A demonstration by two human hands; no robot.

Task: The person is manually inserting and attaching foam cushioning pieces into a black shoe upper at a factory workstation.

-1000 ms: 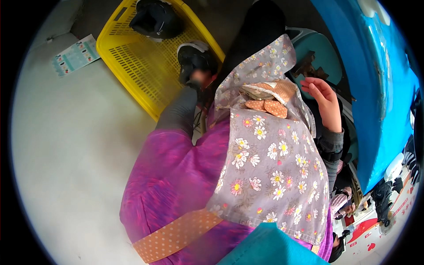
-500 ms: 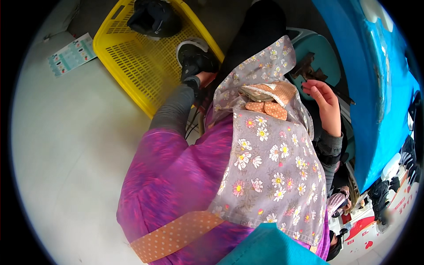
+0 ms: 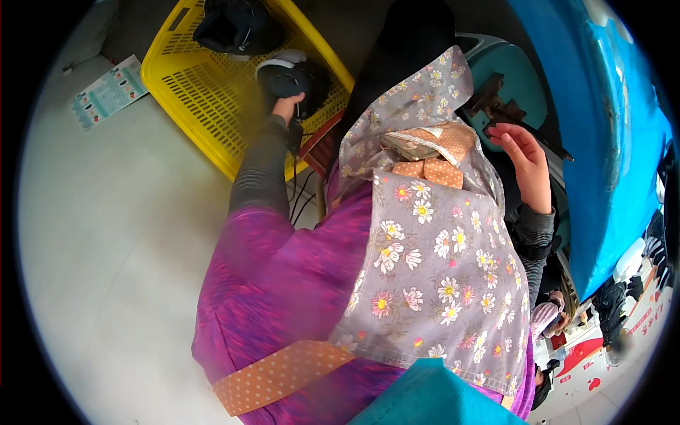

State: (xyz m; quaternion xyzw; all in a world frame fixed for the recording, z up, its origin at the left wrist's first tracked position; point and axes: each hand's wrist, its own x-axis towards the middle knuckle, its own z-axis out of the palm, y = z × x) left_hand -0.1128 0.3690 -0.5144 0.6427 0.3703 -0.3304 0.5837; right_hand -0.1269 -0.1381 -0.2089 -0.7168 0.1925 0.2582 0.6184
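Observation:
My left hand [image 3: 287, 108] is closed on a black shoe [image 3: 294, 79] with a pale sole edge, over the near part of a yellow perforated basket [image 3: 212, 145]. Part of the shoe is hidden behind the fingers. Another black shoe [image 3: 237, 28] lies at the basket's far end. My right hand [image 3: 525, 159] has its fingers loosely bent and the thumb apart, with nothing seen in it. Its fingertips are beside a dark metal machine part [image 3: 499, 106], above a teal surface; whether they touch it I cannot tell.
A grey flowered apron [image 3: 439, 262] covers my lap, its dotted pocket [image 3: 453, 142] bulging. To the right a blue covered surface [image 3: 602, 142] rises close to my arm. A printed sheet [image 3: 110, 92] is at the far left. Dark cables [image 3: 304, 198] hang below my left forearm.
My left hand has moved left and a little farther away with the shoe, deeper over the basket, and the shoe has turned. My right hand has stayed nearly in place.

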